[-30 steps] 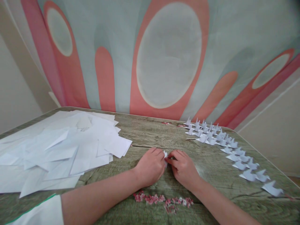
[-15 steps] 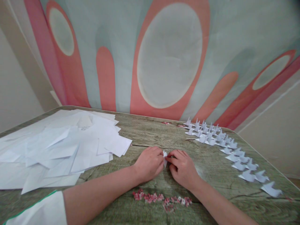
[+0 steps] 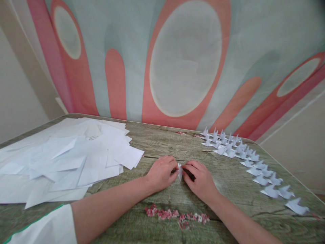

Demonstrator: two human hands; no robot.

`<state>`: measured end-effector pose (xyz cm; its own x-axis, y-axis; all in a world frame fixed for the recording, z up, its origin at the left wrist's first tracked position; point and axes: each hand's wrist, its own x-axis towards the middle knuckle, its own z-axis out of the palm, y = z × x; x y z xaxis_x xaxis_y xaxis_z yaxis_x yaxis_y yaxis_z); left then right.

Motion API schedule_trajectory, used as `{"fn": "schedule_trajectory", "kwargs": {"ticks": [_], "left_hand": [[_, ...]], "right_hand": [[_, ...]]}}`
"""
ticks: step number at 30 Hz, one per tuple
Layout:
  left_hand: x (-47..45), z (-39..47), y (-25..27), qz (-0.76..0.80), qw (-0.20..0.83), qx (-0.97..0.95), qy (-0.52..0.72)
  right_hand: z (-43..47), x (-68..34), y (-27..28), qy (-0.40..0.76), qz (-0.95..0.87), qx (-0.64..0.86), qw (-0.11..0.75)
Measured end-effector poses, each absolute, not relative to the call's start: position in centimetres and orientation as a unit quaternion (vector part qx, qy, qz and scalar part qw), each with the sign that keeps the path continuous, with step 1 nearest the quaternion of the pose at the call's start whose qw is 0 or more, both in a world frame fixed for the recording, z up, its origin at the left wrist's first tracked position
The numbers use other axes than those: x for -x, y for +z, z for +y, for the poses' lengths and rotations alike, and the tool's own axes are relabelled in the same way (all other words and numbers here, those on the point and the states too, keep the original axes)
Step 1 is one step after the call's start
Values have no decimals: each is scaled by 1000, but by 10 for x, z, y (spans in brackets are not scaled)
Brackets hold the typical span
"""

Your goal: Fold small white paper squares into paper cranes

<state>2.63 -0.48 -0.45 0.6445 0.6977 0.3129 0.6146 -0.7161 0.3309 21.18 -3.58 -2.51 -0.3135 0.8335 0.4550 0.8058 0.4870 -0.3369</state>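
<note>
A small white paper crane, partly folded in appearance, stands upright between my two hands just above the tabletop. My left hand is closed, with thumb and fingertips pinching the crane's left side. From the other side, my right hand pinches it between thumb and index finger. The fingers hide part of its folds. Several finished-looking paper cranes stand in a slanting group to the right of my right hand.
A wide, loose pile of white paper sheets covers the left of the wood-patterned table. Pink flower shapes lie on the tabletop nearer to me. A painted wall rises behind the far edge.
My fingers have shifted slightly on the crane, and the left thumb and index finger have spread into a visible loop. The whole view has moved a little.
</note>
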Motion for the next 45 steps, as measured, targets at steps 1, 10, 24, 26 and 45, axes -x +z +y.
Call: {"fn": "schedule_trajectory", "kwargs": {"ticks": [1,10,24,26,45], "left_hand": [[-26,-5,-5,365,99,-900,215],[-25,-1,-7,377,127,-889,228],[-24,2,-12,419,134,-864,247],[-24,1,-12,414,138,-865,246],[-26,7,-15,376,363,-788,326]], "right_hand": [[-35,-212,-25,24,-808,508,297],[-29,-211,-29,31,-796,524,301],[-30,-211,-26,119,-786,516,318],[-30,-211,-26,125,-788,510,323],[-36,-208,-21,231,-768,492,339]]}}
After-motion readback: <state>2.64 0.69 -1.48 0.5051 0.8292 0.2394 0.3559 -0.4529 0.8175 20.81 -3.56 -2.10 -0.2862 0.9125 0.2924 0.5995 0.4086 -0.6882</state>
